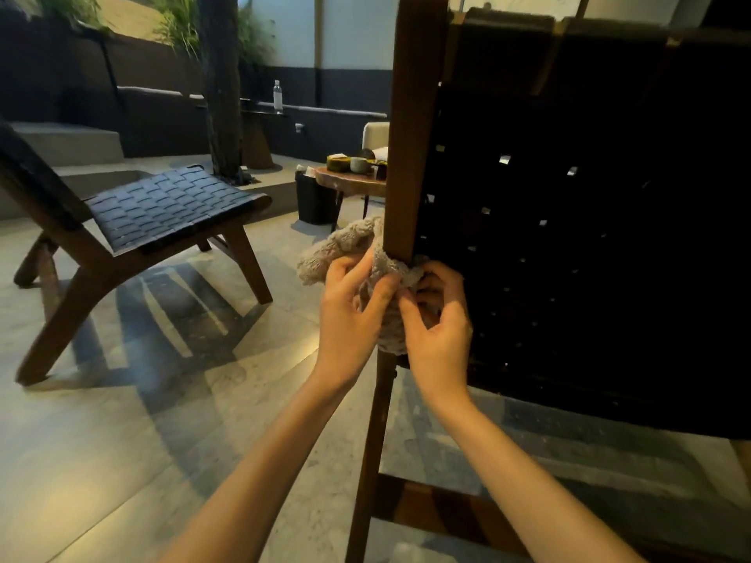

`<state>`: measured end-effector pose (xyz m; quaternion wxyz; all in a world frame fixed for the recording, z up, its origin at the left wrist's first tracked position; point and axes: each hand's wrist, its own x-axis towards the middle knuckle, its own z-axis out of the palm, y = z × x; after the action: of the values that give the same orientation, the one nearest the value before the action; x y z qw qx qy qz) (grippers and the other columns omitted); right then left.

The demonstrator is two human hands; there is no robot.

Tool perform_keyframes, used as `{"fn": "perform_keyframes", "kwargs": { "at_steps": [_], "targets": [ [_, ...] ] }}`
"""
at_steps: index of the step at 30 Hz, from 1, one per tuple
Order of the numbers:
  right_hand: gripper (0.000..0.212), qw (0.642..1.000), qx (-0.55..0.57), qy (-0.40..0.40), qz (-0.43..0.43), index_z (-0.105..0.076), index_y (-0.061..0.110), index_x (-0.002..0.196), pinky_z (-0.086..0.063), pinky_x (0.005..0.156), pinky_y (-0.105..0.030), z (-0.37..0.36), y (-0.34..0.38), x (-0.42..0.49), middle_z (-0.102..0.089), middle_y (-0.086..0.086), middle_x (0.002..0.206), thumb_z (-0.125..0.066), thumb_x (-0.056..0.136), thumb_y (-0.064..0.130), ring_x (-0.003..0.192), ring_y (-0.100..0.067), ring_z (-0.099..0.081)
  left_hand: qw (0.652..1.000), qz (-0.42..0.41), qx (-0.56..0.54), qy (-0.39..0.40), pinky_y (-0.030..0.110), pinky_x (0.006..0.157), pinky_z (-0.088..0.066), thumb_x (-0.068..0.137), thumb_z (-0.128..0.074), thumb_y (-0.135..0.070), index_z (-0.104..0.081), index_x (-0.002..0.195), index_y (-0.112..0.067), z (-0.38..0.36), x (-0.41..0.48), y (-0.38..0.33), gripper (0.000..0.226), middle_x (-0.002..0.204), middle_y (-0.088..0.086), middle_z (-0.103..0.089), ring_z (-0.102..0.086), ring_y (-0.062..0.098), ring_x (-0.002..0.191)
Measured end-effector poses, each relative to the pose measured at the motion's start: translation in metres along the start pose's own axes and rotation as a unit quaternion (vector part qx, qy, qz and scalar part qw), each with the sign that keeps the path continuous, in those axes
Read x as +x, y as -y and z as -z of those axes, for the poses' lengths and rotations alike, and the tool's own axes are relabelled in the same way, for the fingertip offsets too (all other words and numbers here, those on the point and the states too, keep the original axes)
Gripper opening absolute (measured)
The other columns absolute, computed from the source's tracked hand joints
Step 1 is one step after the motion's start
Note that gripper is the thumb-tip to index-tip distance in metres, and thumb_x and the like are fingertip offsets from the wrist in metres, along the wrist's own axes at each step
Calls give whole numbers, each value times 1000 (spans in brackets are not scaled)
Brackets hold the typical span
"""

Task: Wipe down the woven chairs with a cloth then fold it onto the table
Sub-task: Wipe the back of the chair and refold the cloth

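A beige fluffy cloth (337, 247) is wrapped around the brown wooden upright (408, 156) of the near woven chair, whose black woven back (589, 237) fills the right side. My left hand (351, 314) grips the cloth from the left of the post. From the right, my right hand (441, 323) pinches the same cloth against the post. A second woven chair (162, 209) with a dark seat stands to the left on the floor. The small wooden table (345, 182) is behind the post, partly hidden.
Cups and small dishes (357, 164) sit on the table. A black bin (313, 203) stands beside it. A water bottle (277, 96) rests on a far ledge. A dark pillar (221, 87) rises mid-room. Stone floor (122, 440) spreads between the chairs.
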<state>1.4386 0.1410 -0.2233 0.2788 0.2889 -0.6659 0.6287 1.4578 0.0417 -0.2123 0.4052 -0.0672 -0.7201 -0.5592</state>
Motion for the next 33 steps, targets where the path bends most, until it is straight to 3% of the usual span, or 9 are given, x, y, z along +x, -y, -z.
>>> {"fn": "perform_keyframes", "kwargs": {
  "at_steps": [5, 8, 13, 16, 18, 21, 25, 30, 33],
  "targets": [
    [40, 996, -10, 64, -65, -46, 36, 117, -45, 93, -17, 7, -44, -24, -60, 2, 117, -62, 90, 11, 111, -8, -57, 998, 26, 60, 25, 3, 81, -33, 94, -53, -10, -55, 131, -9, -9, -29, 57, 36, 106, 7, -53, -41, -11, 97],
    [41, 989, -31, 104, -103, -45, 39, 112, -46, 87, -12, 10, -65, -34, -59, 8, 110, -64, 89, 11, 106, -7, -58, 992, 61, 90, 59, 3, 81, -31, 96, -51, -10, -53, 133, -11, -12, -44, 85, 37, 102, 4, -50, -39, -12, 94],
    [27, 977, -85, 135, -138, -54, 20, 112, -51, 92, -31, 10, -93, -48, -61, 1, 116, -65, 89, 13, 110, -14, -58, 978, 129, 109, 119, -1, 80, -30, 99, -44, -13, -58, 123, -12, -16, -61, 119, 28, 99, -1, -43, -39, 2, 95],
    [20, 973, -150, 122, -123, -59, 9, 109, -52, 88, -37, 7, -102, -57, -62, -8, 113, -62, 90, 11, 107, -21, -58, 966, 144, 138, 163, 7, 75, -32, 99, -42, -13, -61, 115, -13, -15, -67, 138, 24, 93, -1, -43, -39, 9, 93],
    [15, 972, -177, 102, -119, -61, 9, 106, -52, 82, -31, 3, -105, -65, -62, -7, 107, -61, 90, 11, 103, -20, -59, 960, 149, 158, 176, 14, 71, -33, 99, -44, -13, -61, 107, -17, -16, -74, 149, 20, 86, -6, -42, -40, 13, 91],
    [15, 967, -217, 71, -115, -62, 11, 106, -43, 70, -7, 0, -108, -74, -64, -5, 103, -61, 91, 12, 94, -14, -60, 964, 138, 165, 155, 9, 68, -32, 97, -47, -15, -58, 99, -29, -17, -83, 155, 18, 82, -10, -43, -40, 10, 85],
    [16, 959, -218, 22, -177, -64, 13, 106, -38, 63, 0, 0, -116, -98, -64, -1, 99, -59, 92, 13, 90, -8, -59, 963, 154, 162, 149, 5, 73, -31, 96, -50, -28, -58, 116, -30, -15, -101, 161, 22, 92, -12, -48, -42, 2, 91],
    [17, 939, -152, 20, -308, -58, 11, 110, -51, 82, -26, -6, -130, -118, -60, -5, 104, -53, 96, 19, 100, -17, -59, 947, 229, 132, 185, 24, 104, -34, 99, -45, -30, -46, 136, -20, -14, -112, 168, 39, 134, 2, -37, -36, 11, 125],
    [20, 937, -67, 34, -340, -51, 18, 118, -48, 82, -23, -12, -139, -105, -56, 9, 100, -52, 97, 18, 99, -8, -55, 952, 219, 28, 210, 17, 86, -48, 101, -39, -20, -47, 132, -20, -19, -106, 169, 31, 117, -9, -57, -55, 0, 109]
  ]
}}
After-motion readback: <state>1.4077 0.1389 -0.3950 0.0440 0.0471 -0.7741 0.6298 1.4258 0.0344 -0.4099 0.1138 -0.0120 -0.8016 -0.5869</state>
